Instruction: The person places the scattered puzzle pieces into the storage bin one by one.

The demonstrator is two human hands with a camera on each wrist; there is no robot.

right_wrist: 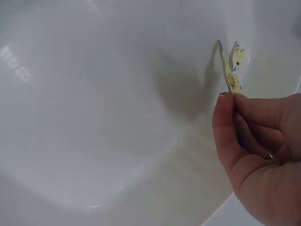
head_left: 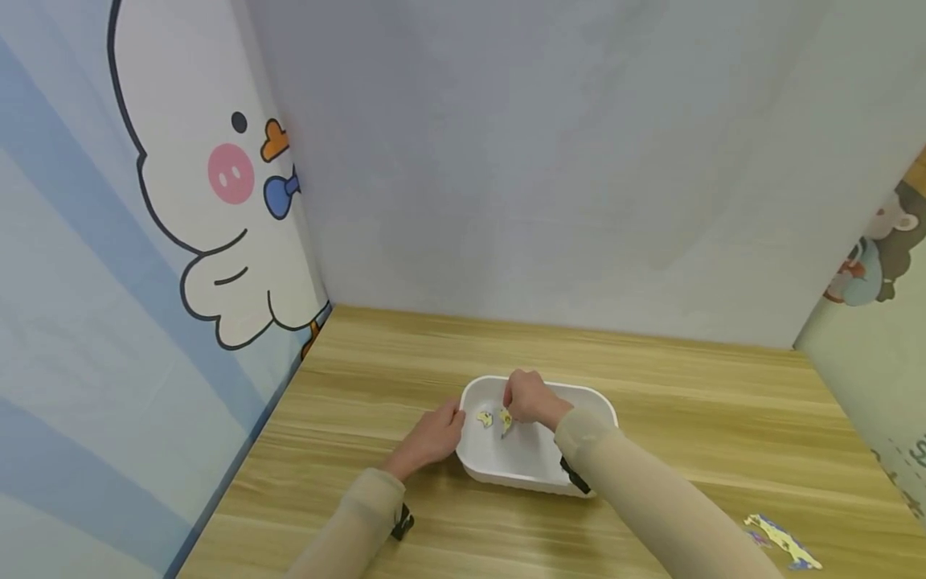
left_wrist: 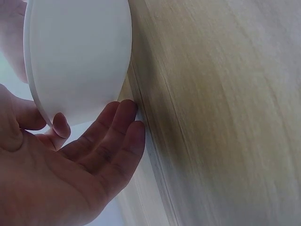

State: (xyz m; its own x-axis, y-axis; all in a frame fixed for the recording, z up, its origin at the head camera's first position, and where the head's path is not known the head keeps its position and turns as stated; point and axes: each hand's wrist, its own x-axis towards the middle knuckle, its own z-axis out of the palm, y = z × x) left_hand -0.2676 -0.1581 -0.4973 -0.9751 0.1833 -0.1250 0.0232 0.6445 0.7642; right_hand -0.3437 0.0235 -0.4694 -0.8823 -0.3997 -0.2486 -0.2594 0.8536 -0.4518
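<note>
Sticking out from the fingertips of the right hand (head_left: 531,396), a small yellow piece (head_left: 506,420) with coloured print is near the centre of the head view, inside the white tray (head_left: 531,481); whether it touches the tray's floor I cannot tell. In the right wrist view it shows a thin edge, so I judge it very light, rather stiff, perhaps of card, and easy to bend or tear at its narrow end. I would take it by the wider part, flat between thumb and forefinger, without squeezing hard. Just to its left lies another yellow piece (head_left: 485,419), loose in the tray. The left hand grasps the tray's left side, thumb and forefinger at the rim, its other fingers spread below. The tray looks smooth and somewhat slippery, but stiff. On the wooden counter (head_left: 383,346), at lower right, lies a long yellow-and-blue strip (head_left: 784,540).
</note>
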